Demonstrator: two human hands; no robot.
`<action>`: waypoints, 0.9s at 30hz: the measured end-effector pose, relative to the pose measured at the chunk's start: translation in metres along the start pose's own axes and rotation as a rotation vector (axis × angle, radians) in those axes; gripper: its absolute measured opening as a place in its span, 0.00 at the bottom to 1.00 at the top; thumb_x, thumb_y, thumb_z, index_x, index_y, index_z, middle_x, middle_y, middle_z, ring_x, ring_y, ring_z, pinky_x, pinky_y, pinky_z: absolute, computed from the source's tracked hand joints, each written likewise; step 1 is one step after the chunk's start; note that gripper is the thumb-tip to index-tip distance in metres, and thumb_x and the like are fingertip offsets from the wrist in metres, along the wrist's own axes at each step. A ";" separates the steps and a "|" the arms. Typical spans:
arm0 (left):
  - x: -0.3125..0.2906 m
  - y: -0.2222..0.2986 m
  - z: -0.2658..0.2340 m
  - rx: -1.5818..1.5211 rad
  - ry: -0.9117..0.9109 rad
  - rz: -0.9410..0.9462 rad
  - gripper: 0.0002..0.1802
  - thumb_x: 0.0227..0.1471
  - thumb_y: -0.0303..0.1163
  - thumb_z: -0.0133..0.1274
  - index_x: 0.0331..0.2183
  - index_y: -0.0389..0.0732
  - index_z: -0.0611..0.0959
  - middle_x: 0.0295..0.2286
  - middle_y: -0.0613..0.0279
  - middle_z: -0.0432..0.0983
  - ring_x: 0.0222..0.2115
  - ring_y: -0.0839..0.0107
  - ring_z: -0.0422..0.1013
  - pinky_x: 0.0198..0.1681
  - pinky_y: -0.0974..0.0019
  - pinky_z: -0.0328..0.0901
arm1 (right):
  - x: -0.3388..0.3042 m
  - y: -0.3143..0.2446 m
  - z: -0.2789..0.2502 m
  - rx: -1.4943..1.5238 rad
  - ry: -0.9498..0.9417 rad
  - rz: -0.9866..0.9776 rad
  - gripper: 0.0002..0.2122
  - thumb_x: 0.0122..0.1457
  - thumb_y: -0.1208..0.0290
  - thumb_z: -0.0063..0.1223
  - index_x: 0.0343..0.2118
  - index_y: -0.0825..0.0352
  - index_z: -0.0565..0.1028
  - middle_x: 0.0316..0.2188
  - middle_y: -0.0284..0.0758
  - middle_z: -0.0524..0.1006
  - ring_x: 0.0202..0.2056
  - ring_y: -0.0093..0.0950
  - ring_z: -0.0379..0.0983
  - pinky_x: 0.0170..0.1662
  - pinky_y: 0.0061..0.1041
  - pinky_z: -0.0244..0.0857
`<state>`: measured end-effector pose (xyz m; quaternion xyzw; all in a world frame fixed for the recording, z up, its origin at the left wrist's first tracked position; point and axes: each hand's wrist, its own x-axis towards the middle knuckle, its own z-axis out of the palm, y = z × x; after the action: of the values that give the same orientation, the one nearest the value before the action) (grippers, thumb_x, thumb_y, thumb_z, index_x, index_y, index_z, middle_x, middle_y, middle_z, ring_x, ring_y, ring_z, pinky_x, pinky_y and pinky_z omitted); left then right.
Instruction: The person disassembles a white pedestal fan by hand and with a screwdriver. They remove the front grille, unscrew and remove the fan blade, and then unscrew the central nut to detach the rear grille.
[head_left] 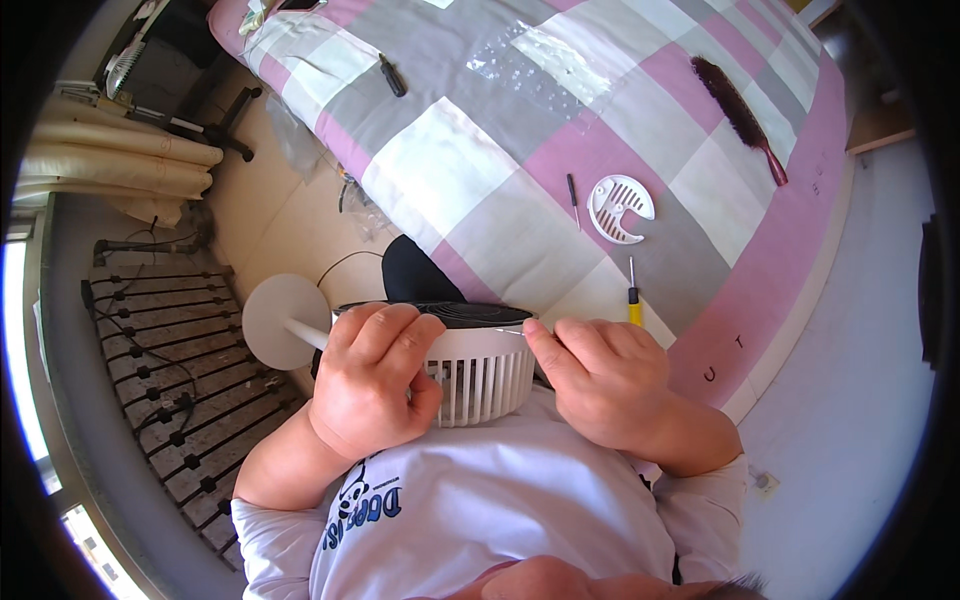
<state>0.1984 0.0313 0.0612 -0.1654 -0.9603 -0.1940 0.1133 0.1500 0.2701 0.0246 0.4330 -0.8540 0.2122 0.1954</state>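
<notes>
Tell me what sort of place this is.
Most likely a bedroom in a home. A bed with a pink, grey and white checked cover fills the view, rolled mats lie beside it, and both hands, left hand and right hand, hold a small white fan by the bed.

White fan (478,372) with slatted housing and black grille, held against the person's chest. Round white base (283,320) on its stem sticks out left.

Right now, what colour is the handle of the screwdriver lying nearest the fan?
Yellow: the screwdriver handle, seen best in the head view.
</notes>
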 end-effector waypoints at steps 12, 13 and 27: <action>-0.002 0.002 0.002 -0.025 0.032 -0.001 0.24 0.24 0.19 0.51 0.34 0.37 0.82 0.32 0.56 0.73 0.33 0.56 0.71 0.37 0.59 0.70 | 0.040 0.011 -0.013 0.013 -0.205 -0.179 0.05 0.42 0.71 0.56 0.24 0.64 0.79 0.20 0.28 0.67 0.19 0.23 0.64 0.22 0.23 0.55; -0.001 0.002 0.001 -0.025 0.030 0.002 0.24 0.24 0.19 0.51 0.34 0.37 0.82 0.32 0.56 0.73 0.33 0.56 0.71 0.37 0.59 0.70 | 0.049 0.014 -0.017 0.013 -0.257 -0.215 0.04 0.41 0.71 0.56 0.21 0.63 0.78 0.19 0.29 0.67 0.19 0.23 0.65 0.22 0.23 0.56; -0.004 0.004 0.003 -0.044 0.039 -0.004 0.25 0.23 0.19 0.51 0.34 0.37 0.82 0.32 0.56 0.73 0.33 0.55 0.71 0.37 0.59 0.70 | 0.130 0.042 -0.001 0.188 -0.721 -0.553 0.05 0.39 0.72 0.55 0.12 0.61 0.71 0.15 0.32 0.72 0.20 0.34 0.73 0.23 0.33 0.65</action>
<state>0.2029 0.0353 0.0589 -0.1622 -0.9537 -0.2186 0.1280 0.0442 0.2078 0.0843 0.7065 -0.6970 0.0645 -0.1048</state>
